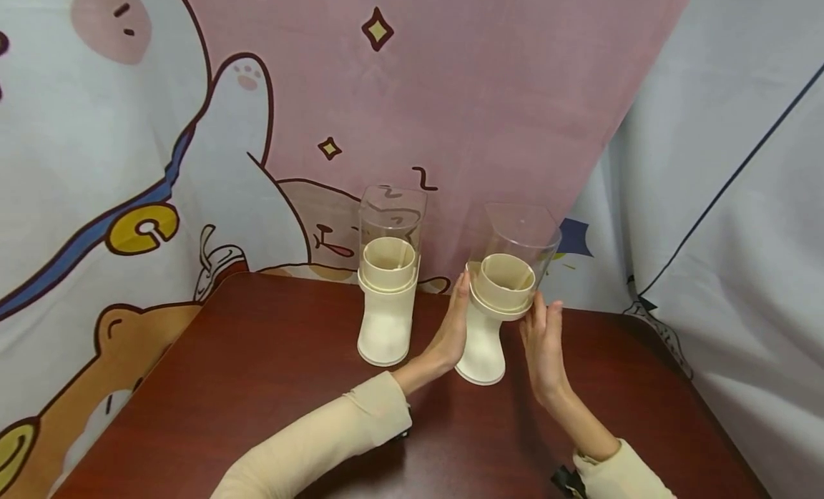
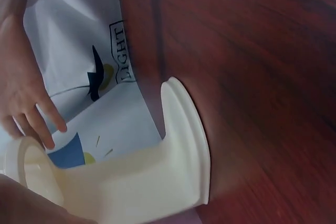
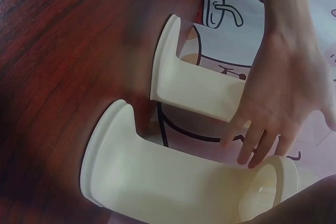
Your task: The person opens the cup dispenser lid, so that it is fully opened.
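Note:
Two matching cream stands with clear plastic tops, looking like dispensers, stand side by side on the table. My left hand [image 1: 449, 334] lies along the left side of the right-hand dispenser [image 1: 484, 342], fingers straight and fingertips at its upper ring. On the opposite side, my right hand [image 1: 546, 352] has its fingers extended just under that ring. The right wrist view shows the left hand [image 3: 283, 90] with straight fingers by the cream ring. The left-hand dispenser [image 1: 388, 327] stands upright, apart from both hands. Its clear top [image 1: 393, 206] rises above a round cream cup.
The dark red-brown wooden table [image 1: 270, 356] reaches back to a hanging cartoon-printed cloth [image 1: 489, 91]. At the right, a pale cloth [image 1: 727, 270] hangs beside the table edge. A dark line runs diagonally across this cloth.

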The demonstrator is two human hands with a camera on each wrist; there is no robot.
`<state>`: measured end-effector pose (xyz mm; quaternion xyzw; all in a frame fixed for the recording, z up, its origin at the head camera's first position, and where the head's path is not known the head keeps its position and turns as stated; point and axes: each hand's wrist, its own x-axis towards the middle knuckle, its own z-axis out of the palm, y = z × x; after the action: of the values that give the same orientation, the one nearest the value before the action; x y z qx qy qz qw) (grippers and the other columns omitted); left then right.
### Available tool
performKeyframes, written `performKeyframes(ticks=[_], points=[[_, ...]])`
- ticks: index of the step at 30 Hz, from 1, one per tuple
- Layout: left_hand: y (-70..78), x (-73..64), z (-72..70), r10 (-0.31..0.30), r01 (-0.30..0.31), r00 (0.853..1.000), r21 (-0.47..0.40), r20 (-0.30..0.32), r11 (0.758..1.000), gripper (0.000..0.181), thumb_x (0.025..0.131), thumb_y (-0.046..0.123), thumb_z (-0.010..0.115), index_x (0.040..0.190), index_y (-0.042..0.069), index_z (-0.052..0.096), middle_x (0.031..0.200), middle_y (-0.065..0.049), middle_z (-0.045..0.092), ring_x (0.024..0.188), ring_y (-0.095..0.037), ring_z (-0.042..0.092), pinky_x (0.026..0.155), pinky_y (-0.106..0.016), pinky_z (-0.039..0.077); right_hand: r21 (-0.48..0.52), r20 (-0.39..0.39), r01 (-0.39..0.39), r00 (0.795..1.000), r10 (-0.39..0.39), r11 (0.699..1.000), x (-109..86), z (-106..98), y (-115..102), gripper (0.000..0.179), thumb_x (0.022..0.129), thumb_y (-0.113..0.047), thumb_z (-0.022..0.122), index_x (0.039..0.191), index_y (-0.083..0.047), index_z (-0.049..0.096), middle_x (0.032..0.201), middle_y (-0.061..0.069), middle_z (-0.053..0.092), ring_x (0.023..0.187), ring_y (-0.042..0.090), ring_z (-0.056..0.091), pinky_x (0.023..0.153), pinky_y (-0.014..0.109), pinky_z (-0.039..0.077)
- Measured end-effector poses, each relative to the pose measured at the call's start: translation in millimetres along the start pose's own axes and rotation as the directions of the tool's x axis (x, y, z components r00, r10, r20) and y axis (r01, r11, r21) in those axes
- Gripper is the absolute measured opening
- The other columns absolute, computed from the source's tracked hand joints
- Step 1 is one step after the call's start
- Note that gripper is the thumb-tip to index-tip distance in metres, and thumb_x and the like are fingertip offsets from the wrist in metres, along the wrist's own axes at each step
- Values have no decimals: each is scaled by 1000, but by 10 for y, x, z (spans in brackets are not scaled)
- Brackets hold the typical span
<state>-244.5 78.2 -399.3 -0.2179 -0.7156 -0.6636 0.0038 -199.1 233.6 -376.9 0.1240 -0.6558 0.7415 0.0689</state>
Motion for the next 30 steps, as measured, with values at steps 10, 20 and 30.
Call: performKeyframes(ticks=[10,20,30], points=[[103,-100,327,27,-4,994,207,-109,978,90,97,73,5,160,10,-4,169,-5,-8,155,-22,-4,124,-53,10,-15,-12,39,999,-39,999,76,-1,68,83,99,-67,4,161,-11,-1,168,11,0,155,27,-6,123,51,-11],[132,-185,427,2,28,987,185,-160,982,83,100,68,13,161,13,-1,169,-2,-9,156,-22,-3,124,-53,9,-11,-80,84,993,-84,996,80,-79,60,81,101,-64,7,161,-8,6,168,11,6,156,24,0,125,42,-7],[-111,339,8,19,-12,990,48,-136,999,81,100,69,13,161,16,11,168,-2,12,155,-20,8,126,-45,10,-166,-150,35,987,-60,985,-246,75,-48,76,105,-57,12,160,-6,-4,168,5,-9,154,17,-13,124,36,-13]])
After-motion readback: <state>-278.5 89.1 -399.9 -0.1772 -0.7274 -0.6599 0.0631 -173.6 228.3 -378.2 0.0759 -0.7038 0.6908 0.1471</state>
